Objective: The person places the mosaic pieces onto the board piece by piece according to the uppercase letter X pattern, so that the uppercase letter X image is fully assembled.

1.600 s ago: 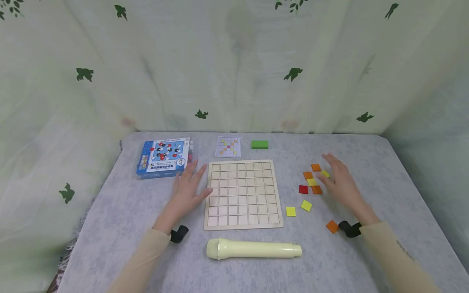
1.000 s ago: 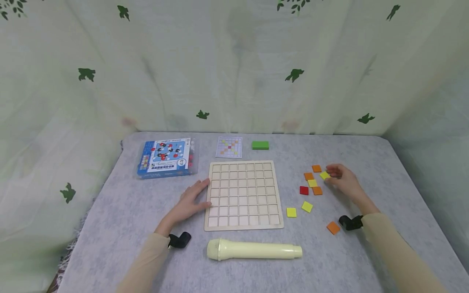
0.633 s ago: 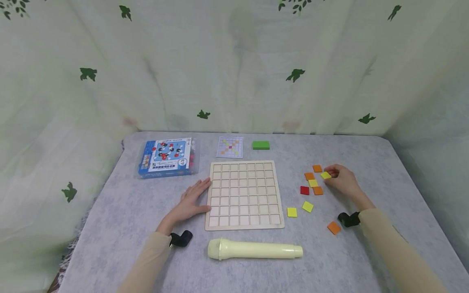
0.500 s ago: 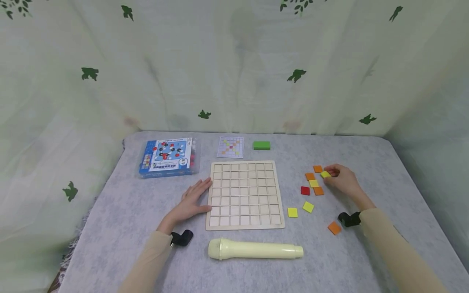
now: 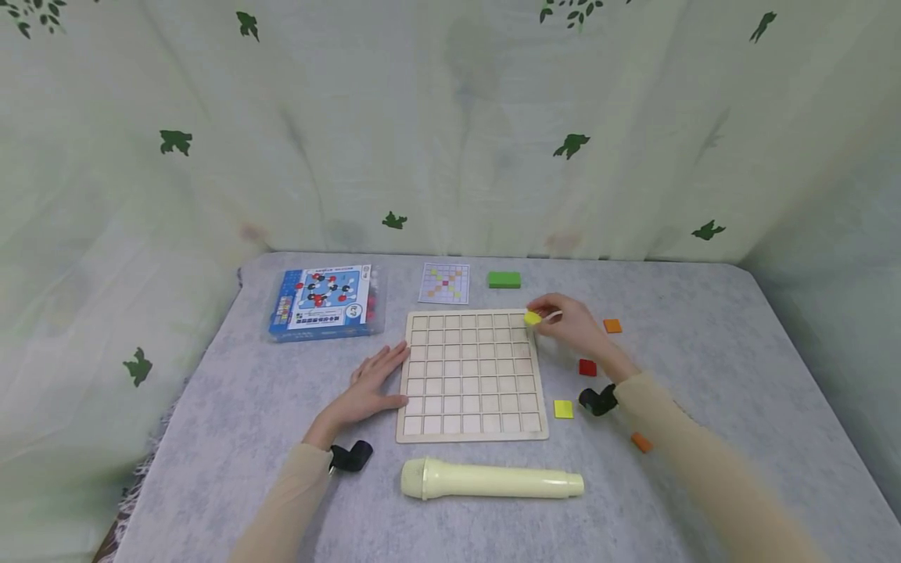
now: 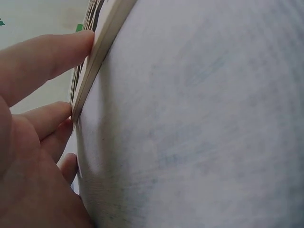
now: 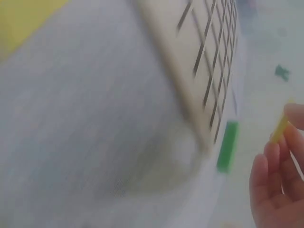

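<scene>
A pale wooden grid board (image 5: 472, 375) lies flat in the middle of the table. My left hand (image 5: 366, 391) rests along its left edge, fingers extended; in the left wrist view a thumb and fingertips (image 6: 57, 116) touch the board's side. Over the board's far right corner my right hand (image 5: 573, 324) pinches a yellow square tile (image 5: 533, 318) between thumb and fingers. The right wrist view shows the same yellow tile (image 7: 280, 129) edge-on, raised off the surface. Right of the board lie a red tile (image 5: 587, 367), another yellow tile (image 5: 563, 409) and orange tiles (image 5: 612, 325). My right forearm hides other tiles.
A small patterned card (image 5: 444, 283) and a green block (image 5: 504, 280) lie behind the board. At the back left sits a boxed molecular model set (image 5: 324, 303). A cream microphone-shaped object (image 5: 493, 479) lies in front of the board.
My right hand has picked up a yellow tile from the scattered group and carried it left to the board's far right corner. My left hand has come to rest against the board's left edge.
</scene>
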`<state>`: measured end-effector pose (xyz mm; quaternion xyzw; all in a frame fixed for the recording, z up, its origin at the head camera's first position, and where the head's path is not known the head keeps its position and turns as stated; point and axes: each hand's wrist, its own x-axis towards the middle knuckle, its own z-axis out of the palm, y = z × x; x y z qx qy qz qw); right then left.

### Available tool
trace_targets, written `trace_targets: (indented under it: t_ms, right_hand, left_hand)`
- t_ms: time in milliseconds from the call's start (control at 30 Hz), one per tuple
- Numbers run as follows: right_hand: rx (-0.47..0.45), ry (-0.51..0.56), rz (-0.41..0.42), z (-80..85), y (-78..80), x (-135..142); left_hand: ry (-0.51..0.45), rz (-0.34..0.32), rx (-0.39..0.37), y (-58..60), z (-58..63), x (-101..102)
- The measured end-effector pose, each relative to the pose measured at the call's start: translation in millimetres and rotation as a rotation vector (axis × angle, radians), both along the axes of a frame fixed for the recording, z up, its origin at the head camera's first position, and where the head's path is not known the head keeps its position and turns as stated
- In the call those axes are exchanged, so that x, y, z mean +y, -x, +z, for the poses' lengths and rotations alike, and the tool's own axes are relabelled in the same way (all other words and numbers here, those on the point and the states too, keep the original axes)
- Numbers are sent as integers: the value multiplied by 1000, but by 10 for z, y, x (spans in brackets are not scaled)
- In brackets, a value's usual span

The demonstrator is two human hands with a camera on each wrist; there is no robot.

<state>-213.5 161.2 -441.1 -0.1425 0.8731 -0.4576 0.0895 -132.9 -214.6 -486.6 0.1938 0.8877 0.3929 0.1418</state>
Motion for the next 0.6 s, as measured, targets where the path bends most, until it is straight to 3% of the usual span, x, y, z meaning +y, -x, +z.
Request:
trace_targets:
  t_ms: [200, 367, 600]
  right_hand:
    - [6, 1, 160, -28, 130, -647]
    - [52, -71, 299, -103, 177, -1089]
    - [161, -225, 361, -183, 206, -1432]
  left_hand:
    - [0, 1, 0, -7, 12, 6]
    - [9, 9, -4, -16, 21, 1]
    - [17, 6, 0, -6, 7, 6]
